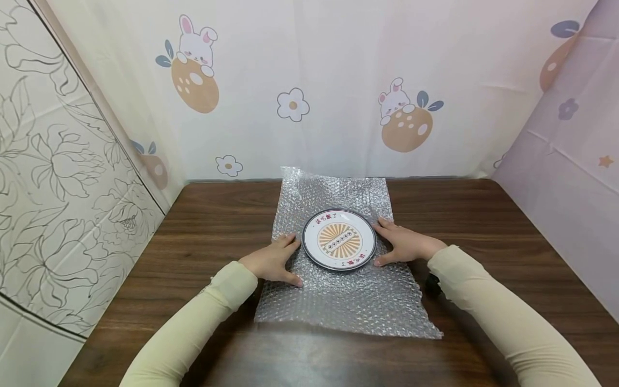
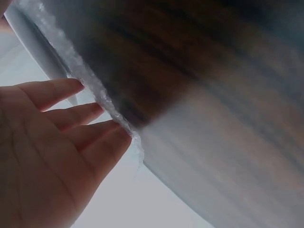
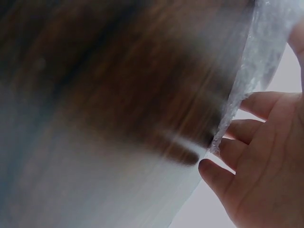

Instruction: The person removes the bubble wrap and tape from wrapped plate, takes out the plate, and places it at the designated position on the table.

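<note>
A round white plate [image 1: 339, 239] with a dark rim, an orange sunburst and red characters lies face up on a sheet of clear bubble wrap [image 1: 338, 306]. My left hand [image 1: 274, 260] is at the plate's left side, fingers spread, thumb toward the front. On the opposite side my right hand [image 1: 405, 243] lies with its fingers apart, close to the rim. In the left wrist view the fingertips [image 2: 102, 109] touch the bubble wrap [image 2: 102, 92]. The right wrist view has the fingers [image 3: 240, 130] at the wrap's edge. Whether either hand touches the plate I cannot tell.
The dark wooden table [image 1: 217, 215] extends to both sides of the wrap. A white curtain [image 1: 338, 54] printed with rabbits and flowers hangs along its back edge. At the left stands a panel [image 1: 63, 161] with line-drawn flowers.
</note>
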Tool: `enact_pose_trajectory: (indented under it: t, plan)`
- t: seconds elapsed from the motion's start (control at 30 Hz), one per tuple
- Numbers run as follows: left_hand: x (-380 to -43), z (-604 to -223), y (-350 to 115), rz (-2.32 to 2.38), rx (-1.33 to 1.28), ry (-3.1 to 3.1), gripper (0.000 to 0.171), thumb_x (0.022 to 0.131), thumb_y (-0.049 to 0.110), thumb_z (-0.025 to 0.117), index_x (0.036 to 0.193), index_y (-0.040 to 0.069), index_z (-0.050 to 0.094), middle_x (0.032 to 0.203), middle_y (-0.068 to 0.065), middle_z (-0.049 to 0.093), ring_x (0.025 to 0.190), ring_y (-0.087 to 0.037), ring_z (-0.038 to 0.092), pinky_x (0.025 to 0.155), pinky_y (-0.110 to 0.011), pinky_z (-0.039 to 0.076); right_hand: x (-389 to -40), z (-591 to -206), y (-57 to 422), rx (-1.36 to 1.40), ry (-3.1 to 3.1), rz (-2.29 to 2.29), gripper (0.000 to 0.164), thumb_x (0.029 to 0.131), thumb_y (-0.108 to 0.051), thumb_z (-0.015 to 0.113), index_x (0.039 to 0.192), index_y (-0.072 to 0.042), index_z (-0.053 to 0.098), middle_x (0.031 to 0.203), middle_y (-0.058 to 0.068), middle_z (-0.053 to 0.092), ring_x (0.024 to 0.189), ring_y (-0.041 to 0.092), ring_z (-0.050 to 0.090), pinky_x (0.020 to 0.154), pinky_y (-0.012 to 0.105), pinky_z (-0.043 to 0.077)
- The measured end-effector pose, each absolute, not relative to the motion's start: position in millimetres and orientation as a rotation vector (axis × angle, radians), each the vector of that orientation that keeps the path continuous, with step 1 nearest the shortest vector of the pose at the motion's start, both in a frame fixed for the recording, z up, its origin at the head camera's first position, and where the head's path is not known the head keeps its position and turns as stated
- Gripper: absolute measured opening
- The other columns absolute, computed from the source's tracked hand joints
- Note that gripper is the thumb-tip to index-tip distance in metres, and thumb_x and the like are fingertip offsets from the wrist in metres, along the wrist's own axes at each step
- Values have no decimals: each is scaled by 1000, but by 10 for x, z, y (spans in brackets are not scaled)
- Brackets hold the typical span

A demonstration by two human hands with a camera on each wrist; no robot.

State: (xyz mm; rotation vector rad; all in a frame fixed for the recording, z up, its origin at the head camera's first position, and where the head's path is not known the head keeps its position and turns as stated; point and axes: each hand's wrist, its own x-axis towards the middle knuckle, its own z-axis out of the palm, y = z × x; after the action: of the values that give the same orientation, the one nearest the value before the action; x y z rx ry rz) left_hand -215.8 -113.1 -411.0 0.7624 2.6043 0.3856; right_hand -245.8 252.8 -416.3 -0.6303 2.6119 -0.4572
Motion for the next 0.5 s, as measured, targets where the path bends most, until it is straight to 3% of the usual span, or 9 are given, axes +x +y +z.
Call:
enact_pose_trajectory:
  t: [0.27, 0.5]
  plan:
    - [-2222, -4077, -1079, 316, 722, 2652, 100, 83, 62, 67, 156, 8, 24, 164, -15, 14, 150, -38, 17, 121, -50, 23, -2467, -4165, 2526, -626, 2612, -445, 112, 79, -60, 72, 156, 0, 16, 162, 28, 2, 147, 53, 4, 115, 69, 16]
    - [-2238, -4076, -1032, 281, 713, 2677, 103, 82, 62, 68, 156, 6, 25, 164, -16, 17, 151, -38, 13, 122, -51, 21, -2484, -4163, 2526, -627, 2623, -442, 112, 79, -59, 73, 156, -1, 18, 162, 28, 4, 146, 53, 7, 114, 69, 16]
